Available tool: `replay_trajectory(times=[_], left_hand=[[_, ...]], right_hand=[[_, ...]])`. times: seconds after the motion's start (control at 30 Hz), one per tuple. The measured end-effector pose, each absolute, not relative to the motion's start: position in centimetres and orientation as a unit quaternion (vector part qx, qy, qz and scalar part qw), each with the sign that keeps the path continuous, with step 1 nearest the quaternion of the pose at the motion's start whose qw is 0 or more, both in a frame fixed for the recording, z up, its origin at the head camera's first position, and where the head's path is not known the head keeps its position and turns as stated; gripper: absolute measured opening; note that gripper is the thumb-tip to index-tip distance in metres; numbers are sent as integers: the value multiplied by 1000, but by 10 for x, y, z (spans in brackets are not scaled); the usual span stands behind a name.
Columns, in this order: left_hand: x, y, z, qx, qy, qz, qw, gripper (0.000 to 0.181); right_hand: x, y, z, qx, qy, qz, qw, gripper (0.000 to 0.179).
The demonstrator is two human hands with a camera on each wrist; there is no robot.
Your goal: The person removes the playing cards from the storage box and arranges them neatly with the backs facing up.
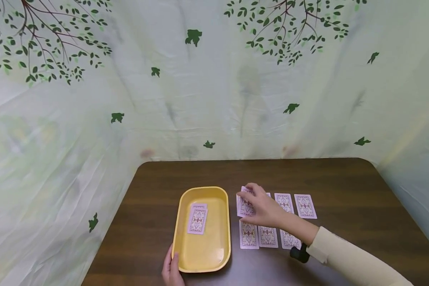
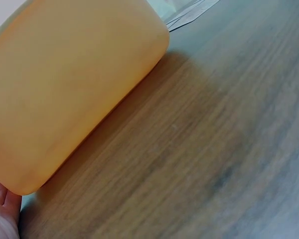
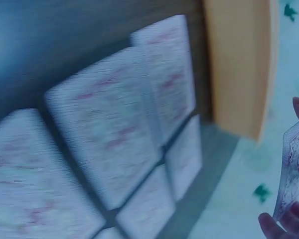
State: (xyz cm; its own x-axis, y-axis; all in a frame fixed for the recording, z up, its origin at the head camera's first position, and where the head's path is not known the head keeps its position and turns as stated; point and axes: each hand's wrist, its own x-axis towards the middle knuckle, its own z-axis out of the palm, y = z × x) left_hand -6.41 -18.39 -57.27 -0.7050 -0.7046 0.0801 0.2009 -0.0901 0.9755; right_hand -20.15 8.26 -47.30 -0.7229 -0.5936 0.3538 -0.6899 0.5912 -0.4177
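My left hand grips the near left corner of a yellow tray, thumb at the rim. Its fingers show beside the tray's corner in the left wrist view. Inside the tray lie face-down playing cards, one overlapping another. To the right of the tray, my right hand holds a playing card by its opposite edges, thumb on one side and fingers on the other. The held card is lifted off the table in the right wrist view. Beneath the hand and forearm, more cards are partly hidden.
Patterned face-down cards lie in two rows on the dark wooden table, among them a far right card and a near left card. A leaf-printed curtain hangs behind the table. A black device sits at my right wrist.
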Motion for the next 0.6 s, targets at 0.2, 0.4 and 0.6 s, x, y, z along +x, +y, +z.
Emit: replay_trajectory(times=[0.2, 0.4, 0.6], left_hand=[[-65, -185, -572, 215, -601, -701, 319, 35], [-65, -184, -570, 216, -600, -703, 314, 36], [-64, -184, -571, 217, -595, -708, 313, 36]], right_hand=[[-193, 123, -489, 317, -905, 273, 79, 70], [-183, 160, -502, 306, -908, 277, 75, 73], [-172, 199, -517, 315, -910, 255, 92, 80]])
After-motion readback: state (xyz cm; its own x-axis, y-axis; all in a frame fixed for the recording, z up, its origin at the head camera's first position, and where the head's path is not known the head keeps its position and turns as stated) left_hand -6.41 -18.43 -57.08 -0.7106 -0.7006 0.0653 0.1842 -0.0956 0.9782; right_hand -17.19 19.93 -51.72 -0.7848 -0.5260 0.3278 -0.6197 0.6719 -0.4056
